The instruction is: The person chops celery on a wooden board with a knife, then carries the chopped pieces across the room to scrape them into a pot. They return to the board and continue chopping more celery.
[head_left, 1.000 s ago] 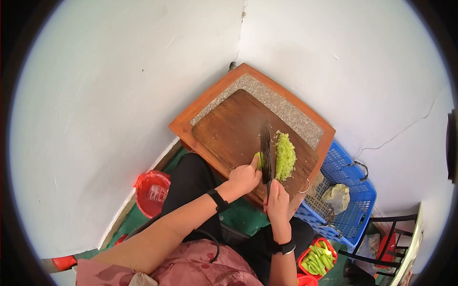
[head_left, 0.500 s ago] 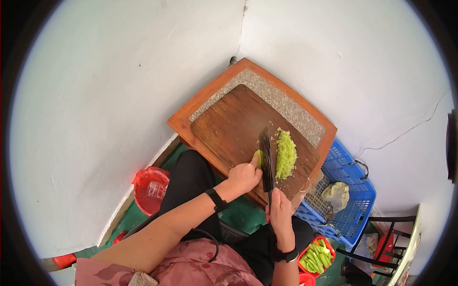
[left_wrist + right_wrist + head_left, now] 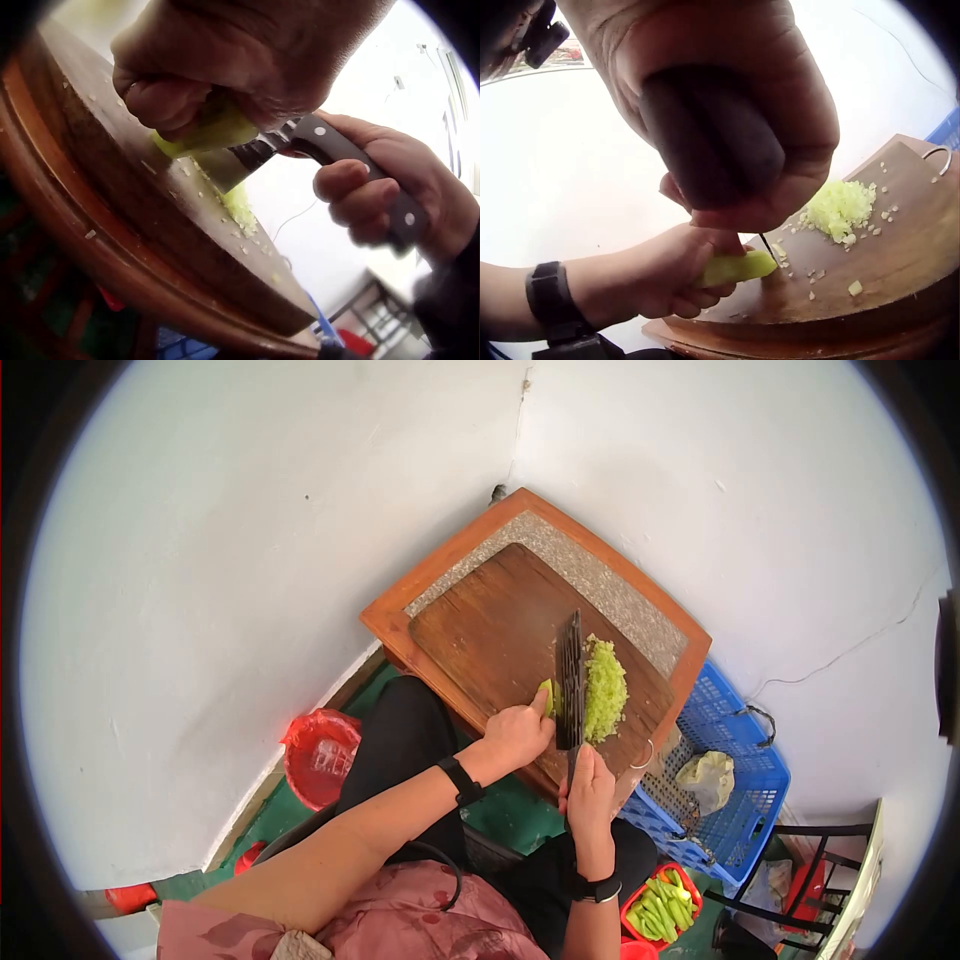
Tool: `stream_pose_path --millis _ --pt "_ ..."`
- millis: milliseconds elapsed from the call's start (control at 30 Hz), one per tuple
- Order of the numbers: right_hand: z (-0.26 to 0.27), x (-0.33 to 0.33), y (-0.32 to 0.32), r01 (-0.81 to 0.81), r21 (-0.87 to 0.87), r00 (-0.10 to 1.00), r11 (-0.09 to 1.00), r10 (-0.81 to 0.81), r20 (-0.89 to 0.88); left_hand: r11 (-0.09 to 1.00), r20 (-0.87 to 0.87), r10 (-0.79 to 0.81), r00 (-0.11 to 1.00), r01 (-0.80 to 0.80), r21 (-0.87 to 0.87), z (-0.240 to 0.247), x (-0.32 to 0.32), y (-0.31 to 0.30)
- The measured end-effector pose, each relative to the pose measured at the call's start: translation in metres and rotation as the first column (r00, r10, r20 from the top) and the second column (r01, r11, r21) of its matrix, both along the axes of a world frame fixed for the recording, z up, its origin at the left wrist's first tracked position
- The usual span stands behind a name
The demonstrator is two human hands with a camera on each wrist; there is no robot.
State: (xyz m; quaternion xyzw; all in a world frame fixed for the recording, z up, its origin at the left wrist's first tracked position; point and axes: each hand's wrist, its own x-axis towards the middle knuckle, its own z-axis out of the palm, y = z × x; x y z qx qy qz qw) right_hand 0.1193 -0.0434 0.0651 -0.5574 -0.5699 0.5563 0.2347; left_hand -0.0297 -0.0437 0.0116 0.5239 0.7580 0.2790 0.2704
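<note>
A brown wooden cutting board [image 3: 490,630] lies on a small table [image 3: 600,585] in the corner. My left hand [image 3: 517,732] holds down a pale green vegetable piece [image 3: 546,696] [image 3: 214,131] [image 3: 739,267] with curled fingers. My right hand [image 3: 590,785] grips the dark handle [image 3: 360,169] [image 3: 709,139] of a cleaver [image 3: 571,680], whose blade stands right beside the left fingers. A heap of finely chopped green bits [image 3: 605,688] [image 3: 840,206] lies on the far side of the blade.
A blue plastic crate [image 3: 735,780] with a crumpled bag stands right of the table. A red basket of green vegetable sticks [image 3: 662,905] sits by my right knee. A red bucket [image 3: 322,758] is on the floor at left. White walls close in behind.
The cleaver has kept chopping at the same spot beside the left fingers; both hands keep their holds. The view has shifted slightly.
</note>
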Motion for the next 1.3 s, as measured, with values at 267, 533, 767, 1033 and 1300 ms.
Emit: stream_pose_path --millis 267,533,767,1033,1300 --pt "0.000 0.007 -0.007 -0.047 -0.067 0.998 0.997 0.049 0.034 1.000 -0.006 -0.010 1.000 0.010 0.006 -0.001 -0.002 0.000" --pt "-0.011 -0.013 0.020 -0.084 0.006 0.996 0.996 0.084 0.029 1.000 0.000 -0.005 1.000 0.005 0.023 -0.004 -0.001 0.002" --pt "-0.001 -0.010 0.015 -0.013 -0.035 0.999 0.999 0.012 -0.031 1.000 0.000 -0.012 1.000 0.012 -0.014 0.005 -0.003 0.000" --pt "0.002 0.000 -0.004 -0.048 -0.028 0.997 0.998 0.050 0.060 0.998 0.025 -0.023 0.999 0.024 -0.054 0.005 -0.003 0.000" --pt "-0.027 -0.013 0.016 -0.148 0.220 0.978 0.964 0.109 0.180 0.999 0.023 -0.006 1.000 0.007 -0.035 0.000 -0.003 0.001"
